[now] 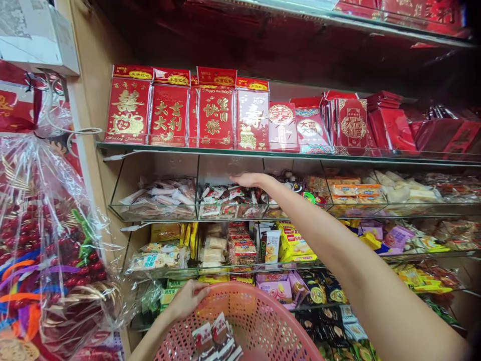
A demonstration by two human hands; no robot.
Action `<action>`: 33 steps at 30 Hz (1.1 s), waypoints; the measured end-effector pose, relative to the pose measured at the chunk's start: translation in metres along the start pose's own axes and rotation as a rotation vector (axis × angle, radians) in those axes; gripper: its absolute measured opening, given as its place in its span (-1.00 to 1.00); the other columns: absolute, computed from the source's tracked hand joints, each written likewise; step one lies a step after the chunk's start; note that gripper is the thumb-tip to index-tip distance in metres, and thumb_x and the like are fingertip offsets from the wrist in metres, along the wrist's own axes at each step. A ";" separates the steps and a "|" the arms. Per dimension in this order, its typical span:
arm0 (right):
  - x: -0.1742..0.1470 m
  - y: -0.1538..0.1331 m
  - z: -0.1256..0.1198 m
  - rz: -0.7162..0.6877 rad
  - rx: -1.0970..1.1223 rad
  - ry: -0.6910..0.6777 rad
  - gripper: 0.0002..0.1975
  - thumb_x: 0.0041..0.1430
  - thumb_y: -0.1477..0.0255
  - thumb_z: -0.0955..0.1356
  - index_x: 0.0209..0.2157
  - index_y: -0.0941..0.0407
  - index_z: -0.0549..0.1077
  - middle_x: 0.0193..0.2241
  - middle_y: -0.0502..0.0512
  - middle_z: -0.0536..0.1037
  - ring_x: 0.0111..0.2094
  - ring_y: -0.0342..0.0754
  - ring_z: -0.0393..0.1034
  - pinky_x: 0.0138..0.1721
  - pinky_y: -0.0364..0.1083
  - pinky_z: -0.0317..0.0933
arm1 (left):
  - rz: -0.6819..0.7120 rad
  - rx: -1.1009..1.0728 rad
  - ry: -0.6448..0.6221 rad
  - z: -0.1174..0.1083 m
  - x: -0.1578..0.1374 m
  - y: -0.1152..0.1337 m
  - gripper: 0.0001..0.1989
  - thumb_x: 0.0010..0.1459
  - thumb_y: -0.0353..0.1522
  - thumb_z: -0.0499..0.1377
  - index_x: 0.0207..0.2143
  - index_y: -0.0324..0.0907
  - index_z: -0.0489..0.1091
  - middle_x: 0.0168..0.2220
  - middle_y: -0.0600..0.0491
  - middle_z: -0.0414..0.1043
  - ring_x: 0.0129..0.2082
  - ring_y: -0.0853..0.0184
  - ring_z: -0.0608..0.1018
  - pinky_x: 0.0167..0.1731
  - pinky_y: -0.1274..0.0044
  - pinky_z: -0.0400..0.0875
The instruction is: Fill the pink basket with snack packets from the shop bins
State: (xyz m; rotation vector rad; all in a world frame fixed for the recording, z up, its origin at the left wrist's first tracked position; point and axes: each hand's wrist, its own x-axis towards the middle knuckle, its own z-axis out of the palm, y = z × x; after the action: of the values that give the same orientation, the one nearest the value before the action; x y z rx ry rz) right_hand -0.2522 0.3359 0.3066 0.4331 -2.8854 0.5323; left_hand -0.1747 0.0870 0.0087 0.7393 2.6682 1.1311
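Observation:
My left hand [188, 300] grips the rim of a pink perforated plastic basket [278, 311], fingers curled over its left edge. Inside the basket lie several small wrapped snack packets [215, 337] with white and red-brown print. My right hand [247, 179] reaches into a glass-fronted shelf compartment, held flat with fingers stretched out just above a heap of small wrapped snacks [225, 196]. Nothing shows in that hand, though its underside is hidden. Left of this heap, past a glass divider, lies a pile of pale clear-wrapped packets [161, 193].
Red envelope packs [173, 114] stand along the glass shelf [210, 152] just above my right hand. Lower shelves hold yellow snack packs [295, 244] and purple packs [276, 288]. A clear plastic bag [45, 200] with red beads hangs at the left by the wooden upright [92, 125].

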 end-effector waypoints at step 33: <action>-0.228 0.005 0.248 0.567 1.628 -0.441 -0.66 -0.22 0.43 0.49 -0.34 0.13 0.39 -0.31 -0.02 0.43 -0.33 -0.19 0.39 -0.17 -0.05 0.36 | -0.020 0.041 -0.021 0.005 0.000 0.006 -0.48 0.06 -0.06 -0.01 -0.17 -0.23 0.50 -0.43 0.06 0.53 -0.45 0.32 0.45 -0.45 0.57 0.28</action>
State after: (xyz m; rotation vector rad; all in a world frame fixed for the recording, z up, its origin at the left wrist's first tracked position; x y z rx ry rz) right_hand -0.0684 0.3050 0.0262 -0.1986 -2.0687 3.0694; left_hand -0.1707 0.0932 0.0093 0.7251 2.6830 1.0611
